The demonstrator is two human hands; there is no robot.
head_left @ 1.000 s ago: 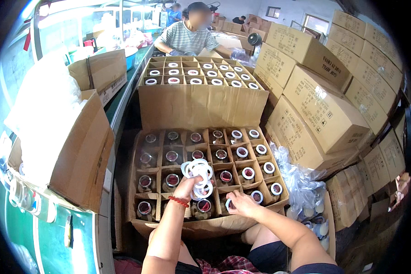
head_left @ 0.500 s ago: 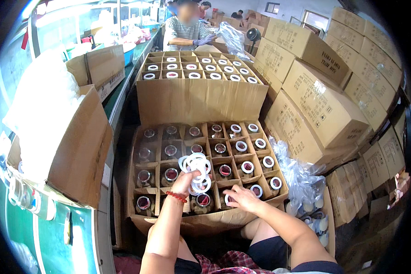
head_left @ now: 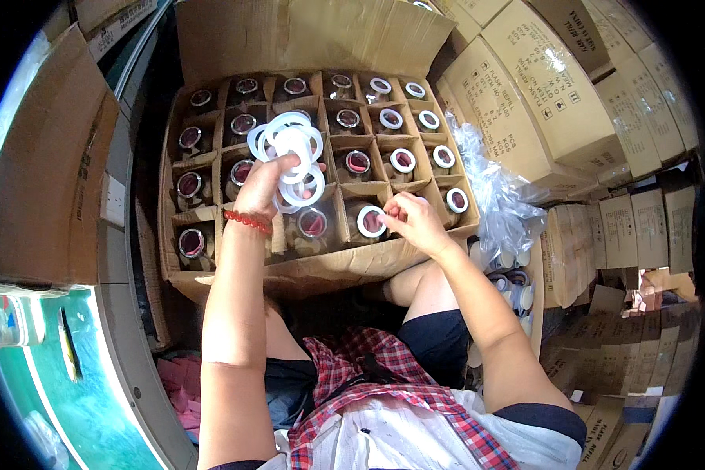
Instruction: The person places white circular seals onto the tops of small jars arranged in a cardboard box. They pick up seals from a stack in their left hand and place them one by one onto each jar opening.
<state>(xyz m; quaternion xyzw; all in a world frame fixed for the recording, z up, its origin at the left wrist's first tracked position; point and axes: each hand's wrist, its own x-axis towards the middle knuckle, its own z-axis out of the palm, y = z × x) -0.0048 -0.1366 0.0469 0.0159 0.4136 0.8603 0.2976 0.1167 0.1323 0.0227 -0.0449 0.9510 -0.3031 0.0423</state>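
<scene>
A bunch of several flat white plastic rings (head_left: 294, 145) is in my left hand (head_left: 260, 186), whose fingers are closed around it above the carton's middle. My right hand (head_left: 417, 225) is at the near edge, its fingers curled at the right rim of a white ring (head_left: 370, 222) that sits on a flask neck. Divided into cells by cardboard, the open carton (head_left: 321, 274) holds shiny glass flasks (head_left: 191, 242) with dark reddish mouths. White rings (head_left: 402, 160) sit on flasks in the right-hand columns; those at the left show bare rims.
Clear plastic bags (head_left: 497, 188) lie along the carton's right side, beside sealed cartons (head_left: 517, 94) stacked high. At left, a green-topped bench (head_left: 94, 392) carries a knife (head_left: 69, 345) and a brown carton (head_left: 47, 172). A raised cardboard flap (head_left: 305, 39) stands behind the flasks.
The view has tipped downward, showing more of my lap. A white ring now sits on the near-row flask beside my right hand. My left hand still holds the bunch.
</scene>
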